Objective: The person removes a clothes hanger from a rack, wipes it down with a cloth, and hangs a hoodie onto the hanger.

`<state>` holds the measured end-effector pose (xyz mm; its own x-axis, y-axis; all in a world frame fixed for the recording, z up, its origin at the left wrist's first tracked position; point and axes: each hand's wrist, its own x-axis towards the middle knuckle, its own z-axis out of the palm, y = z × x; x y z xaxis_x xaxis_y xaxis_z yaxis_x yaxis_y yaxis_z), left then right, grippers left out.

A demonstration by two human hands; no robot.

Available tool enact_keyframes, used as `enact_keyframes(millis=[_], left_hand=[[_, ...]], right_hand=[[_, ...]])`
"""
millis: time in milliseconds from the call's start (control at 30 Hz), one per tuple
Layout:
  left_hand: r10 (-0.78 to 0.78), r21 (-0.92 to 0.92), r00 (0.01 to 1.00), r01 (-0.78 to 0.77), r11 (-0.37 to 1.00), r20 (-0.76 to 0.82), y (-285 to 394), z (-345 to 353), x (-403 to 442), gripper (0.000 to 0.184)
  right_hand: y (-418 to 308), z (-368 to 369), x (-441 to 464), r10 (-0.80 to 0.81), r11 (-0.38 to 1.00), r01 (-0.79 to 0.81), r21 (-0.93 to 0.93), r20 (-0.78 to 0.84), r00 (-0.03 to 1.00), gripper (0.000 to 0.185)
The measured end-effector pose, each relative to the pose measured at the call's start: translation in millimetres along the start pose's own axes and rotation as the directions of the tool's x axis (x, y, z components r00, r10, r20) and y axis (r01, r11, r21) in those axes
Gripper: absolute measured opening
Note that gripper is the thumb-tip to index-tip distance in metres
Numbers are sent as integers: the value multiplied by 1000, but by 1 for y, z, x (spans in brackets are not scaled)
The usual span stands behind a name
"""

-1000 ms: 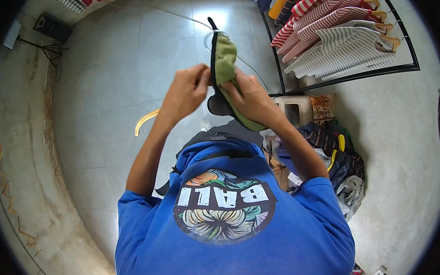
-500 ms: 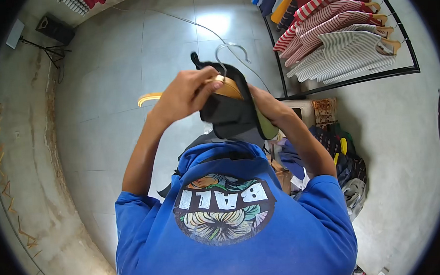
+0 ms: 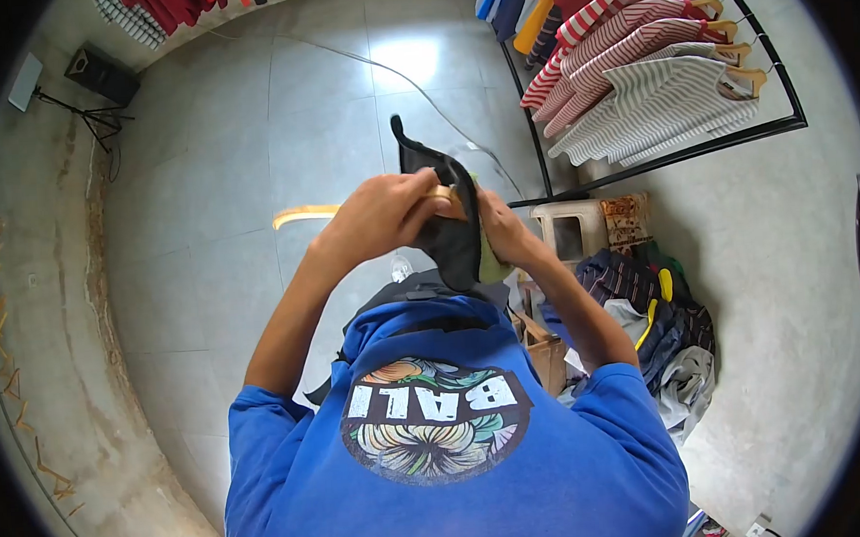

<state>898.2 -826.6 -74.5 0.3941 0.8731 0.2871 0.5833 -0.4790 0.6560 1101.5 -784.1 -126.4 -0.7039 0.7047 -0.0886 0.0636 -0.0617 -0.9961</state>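
Observation:
My left hand (image 3: 383, 213) is closed around the middle of a wooden clothes hanger (image 3: 306, 214). One arm of the hanger sticks out to the left, while the other goes into the opening of a black garment (image 3: 446, 248) with a green side. At the garment's right side, my right hand (image 3: 506, 230) grips the cloth, its fingers partly hidden behind the fabric. Both hands are close together in front of my chest, above the tiled floor. The hanger's hook is hard to make out.
Striped shirts (image 3: 655, 101) hang on a black metal rack (image 3: 677, 158) at upper right. Below it are a plastic stool (image 3: 569, 224), a clothes pile (image 3: 657, 325) and a cardboard box (image 3: 549, 359). A speaker (image 3: 101, 76) stands at upper left; a cable (image 3: 421, 89) crosses the floor.
The hands, hanger and garment have moved down slightly, closer to my chest. The garment has turned and looks narrower, and the metal hook no longer shows clearly.

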Motion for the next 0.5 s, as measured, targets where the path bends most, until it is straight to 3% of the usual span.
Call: enact_keyframes(millis=[33, 100, 133, 167, 267, 300, 400, 500], left_hand=[[-66, -21, 997, 66, 998, -29, -2, -3, -1, 16], [-201, -68, 977, 196, 978, -77, -5, -5, -2, 17], [-197, -63, 978, 192, 979, -74, -7, -2, 0, 17], [-141, -45, 986, 137, 990, -90, -8, 4, 1, 16], [-29, -16, 993, 27, 999, -113, -3, 16, 2, 13], [-52, -19, 993, 51, 999, -102, 1, 13, 4, 13], [-91, -25, 993, 89, 996, -71, 7, 12, 11, 12], [-100, -114, 990, 89, 989, -96, 4, 24, 10, 11]], right_hand=[[2, -3, -3, -3, 1000, 3, -2, 0, 1000, 48], [3, -7, -7, 76, 971, -72, -228, 6, 997, 52], [2, -8, -7, 112, 936, -106, -335, -1, 994, 54], [0, -6, -5, 108, 938, -103, -332, -5, 994, 54], [-30, 18, 5, 159, 955, -126, 268, -104, 982, 56], [-31, 19, 7, 156, 955, -122, 271, -107, 982, 56], [-32, 15, 11, 13, 999, -7, 34, -185, 983, 57], [-26, 5, 8, 32, 999, -38, -33, -158, 987, 57]])
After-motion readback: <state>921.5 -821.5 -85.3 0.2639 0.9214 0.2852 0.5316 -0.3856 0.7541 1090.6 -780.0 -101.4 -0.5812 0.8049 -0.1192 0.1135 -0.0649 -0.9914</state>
